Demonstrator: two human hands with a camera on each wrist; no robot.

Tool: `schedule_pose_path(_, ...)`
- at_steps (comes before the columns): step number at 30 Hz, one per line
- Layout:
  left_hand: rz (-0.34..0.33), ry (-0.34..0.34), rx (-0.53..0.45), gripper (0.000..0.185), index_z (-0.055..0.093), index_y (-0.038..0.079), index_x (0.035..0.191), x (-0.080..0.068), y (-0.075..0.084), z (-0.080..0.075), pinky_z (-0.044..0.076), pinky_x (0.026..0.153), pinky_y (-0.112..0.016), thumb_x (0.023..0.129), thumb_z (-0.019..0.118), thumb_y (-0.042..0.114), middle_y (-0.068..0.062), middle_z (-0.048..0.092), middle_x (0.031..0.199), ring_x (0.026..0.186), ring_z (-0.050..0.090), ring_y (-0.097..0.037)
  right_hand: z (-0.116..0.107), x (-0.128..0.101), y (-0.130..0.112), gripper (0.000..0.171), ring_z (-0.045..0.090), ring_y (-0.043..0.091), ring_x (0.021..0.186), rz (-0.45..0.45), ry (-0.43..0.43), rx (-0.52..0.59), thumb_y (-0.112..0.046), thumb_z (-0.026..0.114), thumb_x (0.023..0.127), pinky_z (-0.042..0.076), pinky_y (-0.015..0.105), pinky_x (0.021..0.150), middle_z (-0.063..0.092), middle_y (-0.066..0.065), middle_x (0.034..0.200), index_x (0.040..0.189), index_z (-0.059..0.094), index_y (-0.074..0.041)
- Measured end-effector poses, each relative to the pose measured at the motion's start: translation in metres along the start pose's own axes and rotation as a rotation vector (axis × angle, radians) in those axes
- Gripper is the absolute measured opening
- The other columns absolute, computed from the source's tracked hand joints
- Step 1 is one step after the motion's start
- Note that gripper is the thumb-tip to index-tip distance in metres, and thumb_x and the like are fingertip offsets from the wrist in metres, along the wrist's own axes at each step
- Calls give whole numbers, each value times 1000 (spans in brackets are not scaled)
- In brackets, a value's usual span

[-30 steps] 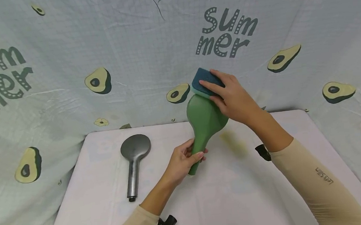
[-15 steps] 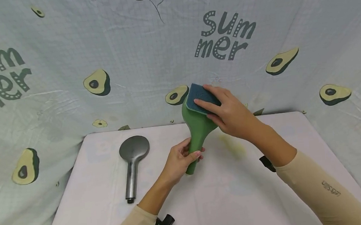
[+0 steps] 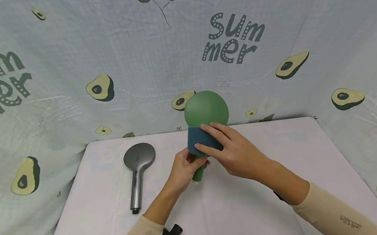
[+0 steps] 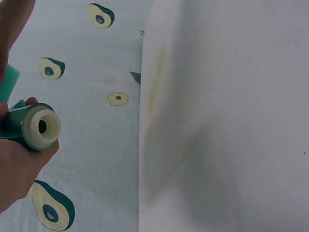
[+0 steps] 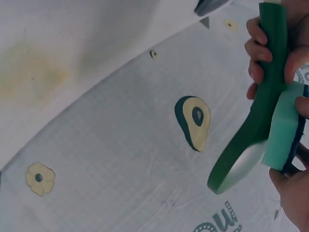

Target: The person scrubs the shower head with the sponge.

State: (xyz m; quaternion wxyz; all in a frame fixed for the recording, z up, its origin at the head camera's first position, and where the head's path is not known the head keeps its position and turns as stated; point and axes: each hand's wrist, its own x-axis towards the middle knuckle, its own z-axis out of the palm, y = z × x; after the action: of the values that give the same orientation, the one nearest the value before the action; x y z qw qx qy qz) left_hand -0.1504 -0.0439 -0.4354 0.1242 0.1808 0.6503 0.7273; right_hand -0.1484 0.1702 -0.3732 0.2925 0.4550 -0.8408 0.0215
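My left hand [image 3: 183, 172] grips the handle of a green shower head [image 3: 206, 108], raised above the table with its round head pointing up and away. In the left wrist view, a pale ring with a hole shows at the handle end of the shower head [image 4: 21, 121]. My right hand [image 3: 241, 152] holds a sponge [image 3: 199, 141] with a dark blue scouring side and a teal foam side. Foam lies against the shower head's neck, just above my left fingers. The right wrist view shows the sponge [image 5: 285, 125] edge-on beside the green shower head [image 5: 268, 101].
A grey shower head [image 3: 140, 156] lies on the pale table [image 3: 107, 193], left of my left hand. Behind the table's far edge hangs a cloth [image 3: 135, 62] with avocado prints. A black curved piece [image 3: 172, 233] sits at my left wrist. The table has a yellowish patch [image 4: 157, 79].
The sponge in my right hand has slid from the top rim of the green shower head down to its neck. The round head has turned to show more fully; my left hand keeps its grip.
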Motion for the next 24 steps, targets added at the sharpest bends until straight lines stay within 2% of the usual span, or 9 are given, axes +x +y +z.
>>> schedule_pose_path(2, 8, -5, -21, 35, 56, -6, 136, -1, 0, 0, 61, 84, -30, 102, 62, 2, -13, 70, 105, 91, 71, -25, 1, -3, -2, 57, 48, 43, 140, 9, -3, 22, -10, 80, 87, 48, 53, 113, 46, 22, 156, 140, 64, -23)
schedule_pose_path(4, 7, -18, -41, 37, 54, -8, 137, -2, 0, -1, 60, 83, -29, 102, 60, 2, -12, 70, 105, 89, 70, -20, 1, -5, -2, 54, 48, 42, 140, 34, -8, 60, -11, 79, 89, 47, 53, 113, 45, 22, 157, 140, 64, -23)
schedule_pose_path(10, -13, -52, -29, 43, 48, -7, 145, -5, 0, 0, 60, 83, -27, 104, 58, 3, -31, 67, 115, 89, 70, -14, 1, -5, 13, 56, 45, 42, 142, 157, 7, 162, -14, 78, 92, 47, 56, 112, 40, 20, 160, 144, 60, -24)
schedule_pose_path(13, -4, -58, -21, 42, 48, -6, 145, -5, 1, 1, 61, 82, -26, 105, 57, 4, -33, 67, 114, 89, 70, -14, -1, -2, 26, 55, 45, 44, 141, 225, 42, 210, -13, 76, 93, 47, 60, 111, 39, 21, 160, 145, 59, -22)
schedule_pose_path(19, 22, -33, -27, 38, 48, -4, 144, -7, -1, 3, 60, 80, -25, 107, 53, 6, -36, 64, 114, 85, 69, -12, -5, 5, 57, 51, 39, 45, 145, 427, 76, 353, -10, 72, 97, 41, 64, 112, 35, 20, 163, 146, 58, -16)
schedule_pose_path(24, 8, 34, -29, 41, 43, 0, 150, -7, -2, 6, 58, 76, -23, 110, 48, 10, -38, 61, 113, 78, 67, -11, -2, 7, 75, 49, 34, 46, 149, 551, 49, 425, -9, 67, 100, 38, 66, 114, 33, 22, 163, 147, 55, -12)
